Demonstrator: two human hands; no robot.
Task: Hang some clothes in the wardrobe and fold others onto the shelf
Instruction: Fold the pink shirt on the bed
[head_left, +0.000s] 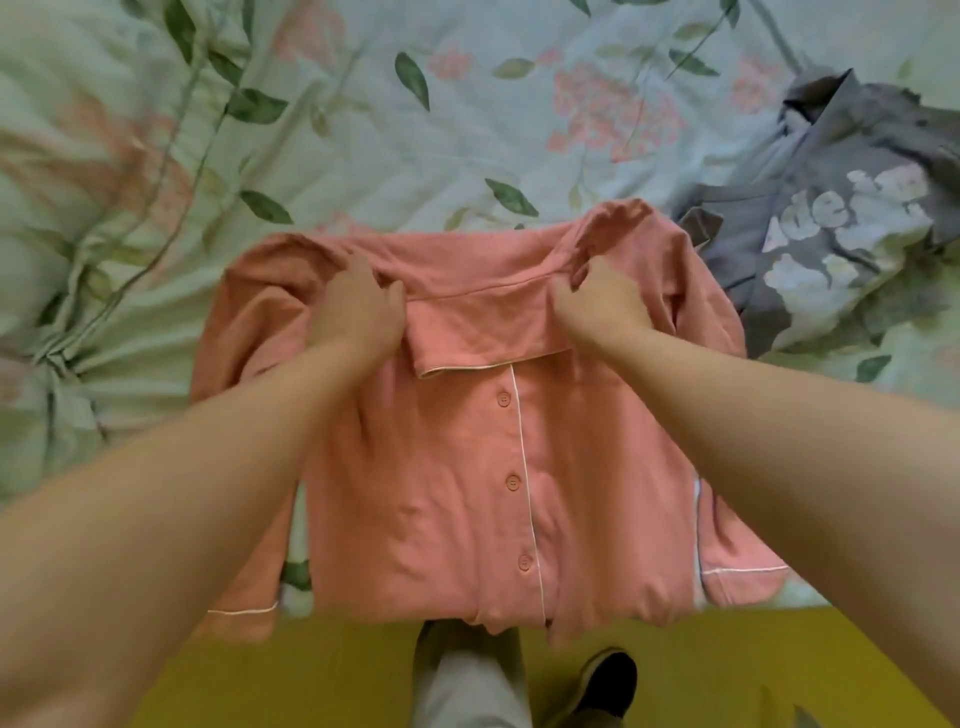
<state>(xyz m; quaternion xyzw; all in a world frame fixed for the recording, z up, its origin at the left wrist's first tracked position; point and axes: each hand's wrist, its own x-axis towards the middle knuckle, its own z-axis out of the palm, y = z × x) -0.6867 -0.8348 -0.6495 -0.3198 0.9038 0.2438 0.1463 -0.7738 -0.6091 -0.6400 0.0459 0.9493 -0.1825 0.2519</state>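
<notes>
Pink buttoned pyjama shirt (467, 467) lies face-up, hem overhanging the bed edge.

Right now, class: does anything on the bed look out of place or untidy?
Yes. The grey printed top lies crumpled in a heap right of the pink shirt, unfolded. The shirt's hem hangs over the bed edge.

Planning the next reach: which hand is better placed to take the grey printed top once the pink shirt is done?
Right, probably. The right hand holds the pink shirt on the side where the grey top lies; the left hand would cross over.
</notes>
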